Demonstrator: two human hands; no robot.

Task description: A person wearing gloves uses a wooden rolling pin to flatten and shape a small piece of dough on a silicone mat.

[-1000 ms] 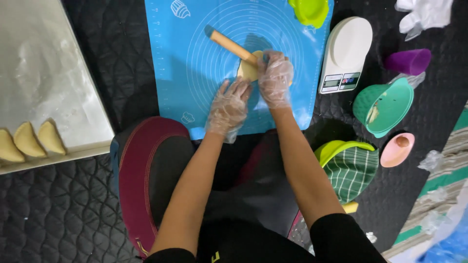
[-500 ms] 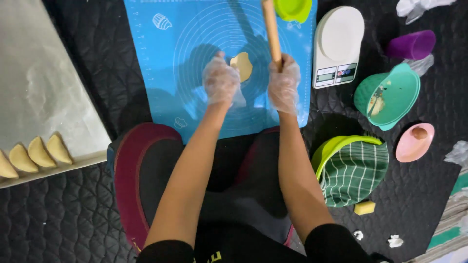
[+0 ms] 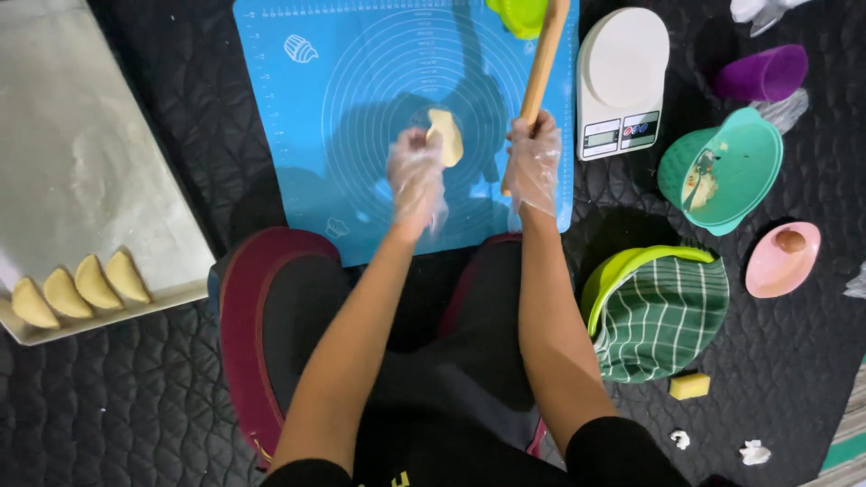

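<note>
Counting four pastries (image 3: 78, 290), one dough piece (image 3: 445, 137)

- Left hand (image 3: 417, 176): thin, clear plastic glove, crinkled and faintly shiny.
- Right hand (image 3: 532, 162): the same filmy plastic glove.
- Dough piece (image 3: 446, 137): pale yellow, soft, matt and smooth.
- Rolling pin (image 3: 543, 59): light wood, smooth, low sheen.
- Mat (image 3: 361, 108): blue, looks like silicone, smooth and matt, with printed white rings.
- Scale (image 3: 622, 77): white hard plastic, smooth, slightly glossy.
- Tray (image 3: 81, 162): lined with pale paper, matt, lightly creased.
- Floor cover (image 3: 135, 397): black quilted cloth, stitched and soft.
- Towel (image 3: 663, 316): green checked woven cloth.
- Teal bowl (image 3: 731, 167), pink bowl (image 3: 783, 261), purple cup (image 3: 765, 72): smooth plastic, mild gloss.
</note>
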